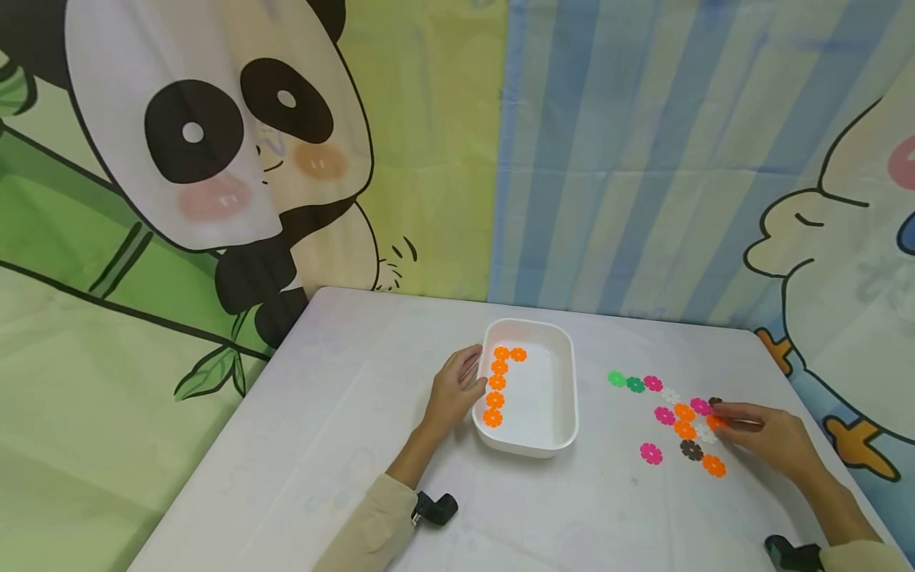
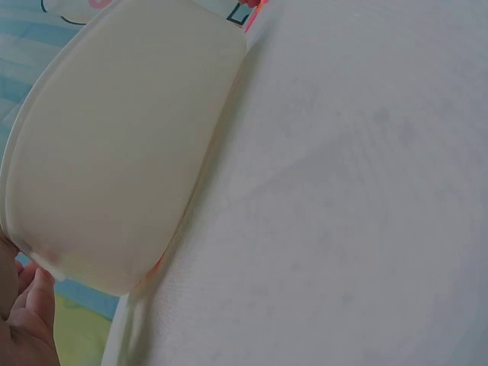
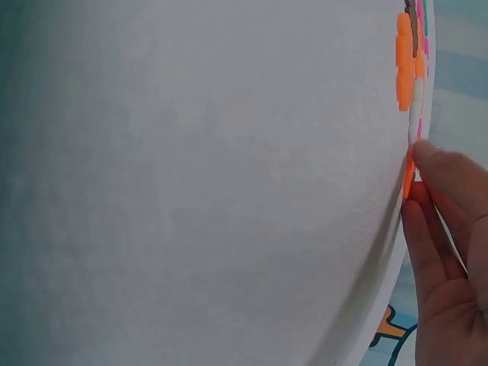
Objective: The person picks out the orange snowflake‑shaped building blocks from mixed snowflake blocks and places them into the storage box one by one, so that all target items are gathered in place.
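Observation:
My left hand [image 1: 450, 397] grips the left wall of a white rectangular tray [image 1: 542, 389], thumb at the rim and fingers on the outside. Along the tray's left side lies a row of orange flower-shaped plastic pieces [image 1: 496, 383], with another beside the top one. To the right of the tray, my right hand [image 1: 768, 437] pinches an orange flower-shaped piece [image 3: 409, 171] between thumb and fingertips, close to the tabletop. Loose pieces lie next to these fingers, among them a brown one [image 1: 691, 450], a white one [image 1: 705, 433] and a pink one [image 1: 700, 407].
Farther left in the scatter are a light green piece [image 1: 617, 379], a dark green piece [image 1: 635, 384] and a lone pink piece [image 1: 651, 454]. A white cloth covers the table [image 1: 343, 381]. Behind it hangs a cartoon-printed curtain [image 1: 429, 143].

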The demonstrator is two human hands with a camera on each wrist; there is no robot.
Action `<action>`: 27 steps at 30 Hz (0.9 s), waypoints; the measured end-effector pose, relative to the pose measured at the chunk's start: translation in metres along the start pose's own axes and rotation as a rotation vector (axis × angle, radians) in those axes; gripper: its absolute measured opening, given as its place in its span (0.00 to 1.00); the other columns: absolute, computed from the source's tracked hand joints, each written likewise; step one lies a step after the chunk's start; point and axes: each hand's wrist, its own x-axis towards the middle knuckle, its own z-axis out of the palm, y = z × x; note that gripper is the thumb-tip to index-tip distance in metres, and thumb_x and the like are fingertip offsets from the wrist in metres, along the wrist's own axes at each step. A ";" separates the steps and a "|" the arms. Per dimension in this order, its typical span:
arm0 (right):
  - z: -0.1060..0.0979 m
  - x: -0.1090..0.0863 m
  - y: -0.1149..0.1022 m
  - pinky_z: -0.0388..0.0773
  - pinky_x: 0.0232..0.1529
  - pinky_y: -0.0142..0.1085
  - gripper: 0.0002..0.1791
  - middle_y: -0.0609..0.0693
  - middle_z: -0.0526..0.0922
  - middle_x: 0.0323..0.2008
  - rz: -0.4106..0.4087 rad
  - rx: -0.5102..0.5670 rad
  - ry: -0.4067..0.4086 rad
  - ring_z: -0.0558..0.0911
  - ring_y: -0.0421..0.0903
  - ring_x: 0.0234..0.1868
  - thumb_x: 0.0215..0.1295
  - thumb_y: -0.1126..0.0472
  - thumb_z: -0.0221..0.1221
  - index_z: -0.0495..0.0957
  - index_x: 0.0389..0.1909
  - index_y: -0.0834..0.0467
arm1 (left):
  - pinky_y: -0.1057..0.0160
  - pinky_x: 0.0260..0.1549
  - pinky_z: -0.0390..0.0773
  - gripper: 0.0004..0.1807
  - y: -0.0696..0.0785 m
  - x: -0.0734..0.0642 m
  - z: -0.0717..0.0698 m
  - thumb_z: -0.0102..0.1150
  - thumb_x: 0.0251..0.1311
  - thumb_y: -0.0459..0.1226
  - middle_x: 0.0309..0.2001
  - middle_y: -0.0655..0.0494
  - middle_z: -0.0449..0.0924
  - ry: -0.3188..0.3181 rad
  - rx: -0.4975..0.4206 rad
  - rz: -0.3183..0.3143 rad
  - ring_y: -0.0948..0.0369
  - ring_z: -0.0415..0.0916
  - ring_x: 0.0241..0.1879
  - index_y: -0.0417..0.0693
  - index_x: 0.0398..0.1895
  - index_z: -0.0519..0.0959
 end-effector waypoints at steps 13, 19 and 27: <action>0.003 0.002 -0.003 0.81 0.30 0.22 0.28 0.66 0.82 0.50 -0.040 -0.016 0.039 0.82 0.64 0.47 0.53 0.58 0.73 0.79 0.53 0.67 | 0.67 0.60 0.70 0.30 0.002 0.000 -0.002 0.61 0.58 0.23 0.64 0.48 0.69 0.002 -0.004 -0.001 0.60 0.67 0.65 0.39 0.66 0.68; 0.003 0.001 -0.008 0.84 0.29 0.29 0.28 0.67 0.79 0.53 -0.033 -0.040 0.029 0.80 0.66 0.48 0.51 0.61 0.73 0.80 0.54 0.65 | 0.66 0.60 0.70 0.30 0.001 0.000 -0.002 0.61 0.58 0.23 0.64 0.44 0.69 0.002 -0.021 0.005 0.59 0.67 0.65 0.39 0.65 0.68; -0.007 -0.003 -0.017 0.86 0.27 0.39 0.29 0.73 0.77 0.50 0.011 -0.130 -0.069 0.78 0.69 0.46 0.51 0.58 0.72 0.80 0.54 0.64 | 0.58 0.61 0.70 0.29 0.014 -0.001 -0.001 0.60 0.59 0.23 0.64 0.39 0.68 -0.006 -0.022 0.008 0.50 0.67 0.66 0.33 0.65 0.67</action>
